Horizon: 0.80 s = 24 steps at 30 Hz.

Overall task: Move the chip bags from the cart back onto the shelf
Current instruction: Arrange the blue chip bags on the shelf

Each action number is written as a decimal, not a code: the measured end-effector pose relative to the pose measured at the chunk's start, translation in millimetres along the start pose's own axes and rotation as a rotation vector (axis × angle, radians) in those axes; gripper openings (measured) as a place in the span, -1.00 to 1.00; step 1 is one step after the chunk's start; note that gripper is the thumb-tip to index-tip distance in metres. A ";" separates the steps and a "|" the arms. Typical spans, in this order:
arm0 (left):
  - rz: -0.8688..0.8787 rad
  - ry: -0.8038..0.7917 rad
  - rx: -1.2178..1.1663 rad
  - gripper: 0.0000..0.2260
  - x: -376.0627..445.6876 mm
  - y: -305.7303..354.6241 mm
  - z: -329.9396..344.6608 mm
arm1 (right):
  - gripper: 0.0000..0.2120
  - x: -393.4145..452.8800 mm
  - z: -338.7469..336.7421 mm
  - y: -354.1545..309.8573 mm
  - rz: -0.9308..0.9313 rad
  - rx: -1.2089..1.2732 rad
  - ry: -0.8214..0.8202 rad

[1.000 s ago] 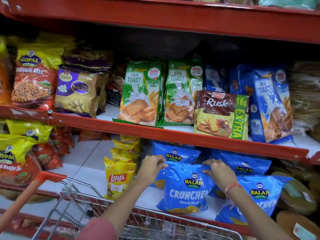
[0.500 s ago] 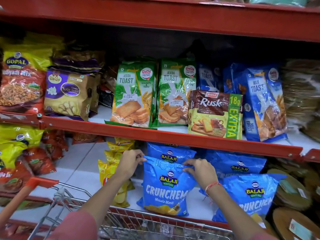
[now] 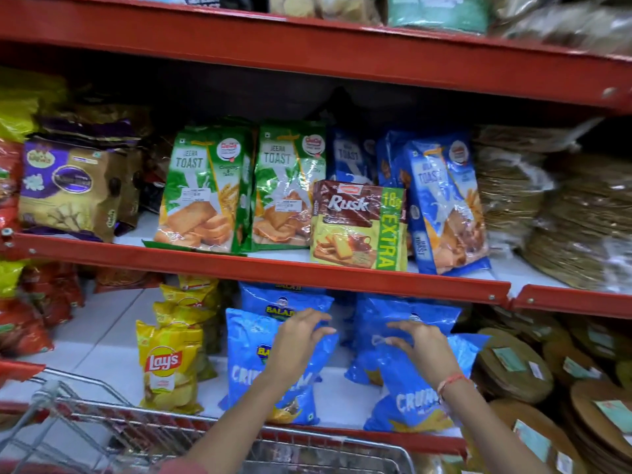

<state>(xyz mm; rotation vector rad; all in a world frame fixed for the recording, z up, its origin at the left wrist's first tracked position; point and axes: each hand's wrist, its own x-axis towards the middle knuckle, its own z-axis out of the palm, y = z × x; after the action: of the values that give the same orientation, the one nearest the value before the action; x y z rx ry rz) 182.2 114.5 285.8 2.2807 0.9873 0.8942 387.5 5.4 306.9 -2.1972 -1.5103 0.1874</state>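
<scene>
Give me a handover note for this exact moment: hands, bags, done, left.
Left hand: open, fingers spread against the upper part of the front blue bag; no clear grip.
Right hand: open, over the right blue bag, not gripping.
Bags: the front blue bag stands upright on the bottom shelf, more blue bags behind and to its right, Lay's bags to its left.
Done: that bag is on the shelf.
Left: the cart shows only its rim; whether any bags remain inside cannot be told. Check it, then shelve the rest.

Blue chip bag [image 3: 260, 354] with white lettering; yellow Lay's bag [image 3: 167, 367] with red logo; red shelf edge [image 3: 273, 268]
</scene>
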 end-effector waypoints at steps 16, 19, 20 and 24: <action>-0.189 -0.114 0.129 -0.88 27.0 43.7 87.7 | -0.79 14.4 -20.9 97.2 -0.048 -0.214 -0.011; -0.192 -0.140 0.144 -0.87 30.4 37.4 83.9 | -0.79 16.8 -18.6 90.3 -0.059 -0.254 0.000; -0.177 -0.139 0.153 -0.86 31.4 36.2 84.9 | -0.79 17.2 -16.9 91.4 -0.068 -0.264 0.015; -0.159 -0.181 0.216 -0.87 35.7 38.9 84.8 | -0.76 16.0 -14.0 97.2 -0.045 -0.270 0.019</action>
<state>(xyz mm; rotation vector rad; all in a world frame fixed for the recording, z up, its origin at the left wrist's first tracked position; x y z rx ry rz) 279.9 103.0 268.1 2.3686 1.2124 0.5268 481.2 -12.2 278.2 -2.3591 -1.6550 -0.0557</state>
